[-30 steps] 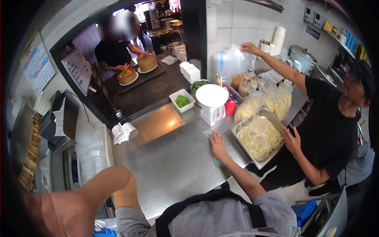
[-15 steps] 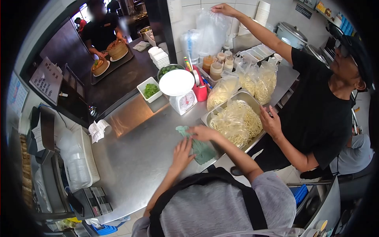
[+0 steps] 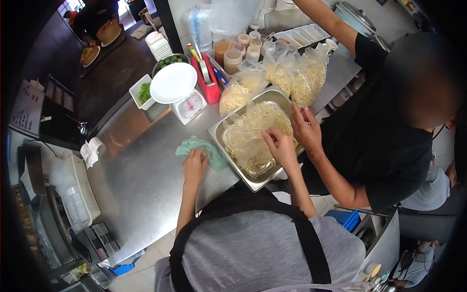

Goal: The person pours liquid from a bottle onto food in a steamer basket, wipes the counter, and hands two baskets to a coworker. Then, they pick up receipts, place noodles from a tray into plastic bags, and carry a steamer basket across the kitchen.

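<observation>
My left hand point(image 3: 194, 168) is closed on a bunched green cloth point(image 3: 212, 155) lying on the steel counter, its fingertips pressed into the fabric. My right hand point(image 3: 283, 147) is over a rectangular metal tray point(image 3: 257, 183) of pale noodles point(image 3: 277, 115). Its thumb and fingers pinch at the edge of a clear plastic bag point(image 3: 245, 138) that lies on the noodles; the exact contact is partly hidden. At the tray's far right rim, a co-worker's hand point(image 3: 306, 129) is held with its fingers extended.
A white kitchen scale point(image 3: 189, 105), a red tape dispenser point(image 3: 209, 85) and several bagged noodles point(image 3: 242, 92) stand behind the tray. Sauce bottles point(image 3: 232, 61) are at the back. A white basket point(image 3: 85, 187) is at left. The co-worker stands close on the right.
My right hand has left the cloth and moved right, over the noodle tray. Under my left hand the cloth is now more bunched. My view has shifted to the right.
</observation>
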Action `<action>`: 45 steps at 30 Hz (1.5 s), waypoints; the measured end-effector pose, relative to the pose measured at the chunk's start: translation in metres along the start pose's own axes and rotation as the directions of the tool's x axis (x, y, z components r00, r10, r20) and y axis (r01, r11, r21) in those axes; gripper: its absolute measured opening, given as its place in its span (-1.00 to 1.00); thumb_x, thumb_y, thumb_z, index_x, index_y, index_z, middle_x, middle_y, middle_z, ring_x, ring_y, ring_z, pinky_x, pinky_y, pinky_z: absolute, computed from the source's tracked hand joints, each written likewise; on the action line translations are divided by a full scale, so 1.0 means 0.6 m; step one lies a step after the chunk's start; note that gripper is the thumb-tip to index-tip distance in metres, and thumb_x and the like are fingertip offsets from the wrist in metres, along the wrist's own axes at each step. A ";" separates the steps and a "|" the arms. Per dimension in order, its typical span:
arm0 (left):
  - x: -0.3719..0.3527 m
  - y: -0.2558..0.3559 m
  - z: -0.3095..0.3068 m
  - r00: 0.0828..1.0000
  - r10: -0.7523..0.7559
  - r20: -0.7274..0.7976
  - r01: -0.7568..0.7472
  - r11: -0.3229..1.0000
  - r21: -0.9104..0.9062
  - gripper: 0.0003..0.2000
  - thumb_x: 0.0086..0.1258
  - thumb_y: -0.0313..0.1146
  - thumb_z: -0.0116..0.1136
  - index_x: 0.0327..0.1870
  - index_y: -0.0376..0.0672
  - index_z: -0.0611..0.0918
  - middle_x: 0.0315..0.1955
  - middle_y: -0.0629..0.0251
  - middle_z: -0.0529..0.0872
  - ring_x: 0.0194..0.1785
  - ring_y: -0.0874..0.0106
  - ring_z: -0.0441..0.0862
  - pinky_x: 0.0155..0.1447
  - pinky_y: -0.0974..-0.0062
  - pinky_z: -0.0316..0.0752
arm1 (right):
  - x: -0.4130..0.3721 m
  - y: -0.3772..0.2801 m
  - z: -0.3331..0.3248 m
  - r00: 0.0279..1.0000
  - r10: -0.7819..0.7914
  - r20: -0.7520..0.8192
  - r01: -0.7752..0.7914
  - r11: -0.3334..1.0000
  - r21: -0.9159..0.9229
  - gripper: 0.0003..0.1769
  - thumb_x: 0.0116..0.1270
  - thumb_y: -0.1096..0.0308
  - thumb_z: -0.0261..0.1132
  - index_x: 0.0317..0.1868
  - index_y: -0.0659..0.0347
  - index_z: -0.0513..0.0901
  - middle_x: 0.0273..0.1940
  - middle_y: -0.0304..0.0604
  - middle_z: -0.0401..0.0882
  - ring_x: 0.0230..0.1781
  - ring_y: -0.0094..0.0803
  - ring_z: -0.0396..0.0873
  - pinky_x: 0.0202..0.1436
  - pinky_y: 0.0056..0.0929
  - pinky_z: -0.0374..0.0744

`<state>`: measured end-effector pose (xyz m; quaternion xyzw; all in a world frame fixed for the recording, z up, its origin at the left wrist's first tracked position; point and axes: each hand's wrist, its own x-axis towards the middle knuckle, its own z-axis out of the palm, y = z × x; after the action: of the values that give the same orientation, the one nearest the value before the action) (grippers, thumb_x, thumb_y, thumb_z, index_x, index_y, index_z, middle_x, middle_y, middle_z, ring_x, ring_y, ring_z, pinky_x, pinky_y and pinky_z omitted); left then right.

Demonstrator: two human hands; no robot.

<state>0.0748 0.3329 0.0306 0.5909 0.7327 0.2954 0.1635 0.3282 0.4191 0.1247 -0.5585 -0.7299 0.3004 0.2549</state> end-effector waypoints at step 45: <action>0.026 -0.035 0.007 0.922 0.386 -0.031 -0.375 0.910 0.174 -0.83 0.12 -0.39 0.17 -0.25 -0.14 0.59 -0.27 0.18 0.52 -0.20 0.15 0.50 -0.18 0.27 0.46 | 0.033 0.146 0.035 0.937 0.343 -0.061 -0.317 0.912 0.259 -0.58 0.05 0.34 0.29 -0.03 0.25 0.54 -0.10 0.13 0.56 -0.01 -0.11 0.52 0.01 -0.26 0.45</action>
<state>0.0570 0.3464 0.0161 0.7238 0.6303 0.2791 0.0295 0.3666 0.4522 0.0477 -0.6532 -0.5678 0.3970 0.3055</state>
